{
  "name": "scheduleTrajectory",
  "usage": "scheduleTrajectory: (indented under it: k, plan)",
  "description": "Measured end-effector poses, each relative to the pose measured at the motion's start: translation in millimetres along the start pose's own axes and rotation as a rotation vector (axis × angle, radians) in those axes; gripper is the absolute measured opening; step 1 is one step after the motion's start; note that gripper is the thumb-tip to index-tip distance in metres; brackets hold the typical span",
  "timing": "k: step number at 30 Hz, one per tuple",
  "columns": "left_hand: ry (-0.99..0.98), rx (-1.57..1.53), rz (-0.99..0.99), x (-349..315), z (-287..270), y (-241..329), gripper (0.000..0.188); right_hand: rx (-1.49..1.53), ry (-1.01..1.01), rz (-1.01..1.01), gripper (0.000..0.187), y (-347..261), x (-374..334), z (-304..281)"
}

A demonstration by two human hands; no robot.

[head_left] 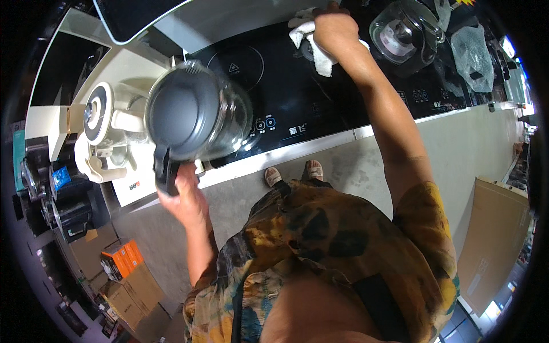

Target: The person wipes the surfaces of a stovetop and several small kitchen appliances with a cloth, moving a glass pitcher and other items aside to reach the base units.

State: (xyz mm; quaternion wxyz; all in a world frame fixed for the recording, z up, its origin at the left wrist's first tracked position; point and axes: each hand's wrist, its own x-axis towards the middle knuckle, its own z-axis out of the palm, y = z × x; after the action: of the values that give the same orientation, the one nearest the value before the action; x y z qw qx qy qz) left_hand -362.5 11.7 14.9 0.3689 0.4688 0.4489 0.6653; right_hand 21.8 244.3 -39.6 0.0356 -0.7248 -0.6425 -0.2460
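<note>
My left hand (191, 200) is closed round the black handle of a glass pitcher (186, 111) with a dark grey lid. The pitcher is raised over the left end of the black cooktop (297, 114), near a white counter. Bunched in my right hand (337, 31) is a white cloth (323, 63), lying over a small dark round piece on the far side of the cooktop; most of that piece is covered. To the right of this hand stands a clear glass pot (394, 41) with a handle.
Left of the pitcher are cream-white jug-like appliances (98, 117). Crumpled clear plastic wrap (472, 60) lies at the cooktop's right end. Black appliances (71, 214) and an orange box (122, 260) are at far left. A flat cardboard box (494, 240) leans at right.
</note>
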Motion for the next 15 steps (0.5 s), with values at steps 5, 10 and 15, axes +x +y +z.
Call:
scheduleTrajectory:
  k: [5, 10, 15]
  plan:
    - [0.058, 0.060, -0.044, -34, -63, 23, 0.055, 0.092, -0.214, 0.022, 0.020, -34, -3, -78]
    - [0.152, 0.134, -0.019, -51, -81, 38, 0.052, 0.285, -0.094, -0.337, 0.023, -89, -12, -104]
    - [0.230, 0.139, 0.027, -58, -84, 49, 0.050, 0.369, 0.065, -0.272, 0.025, -169, -12, -80]
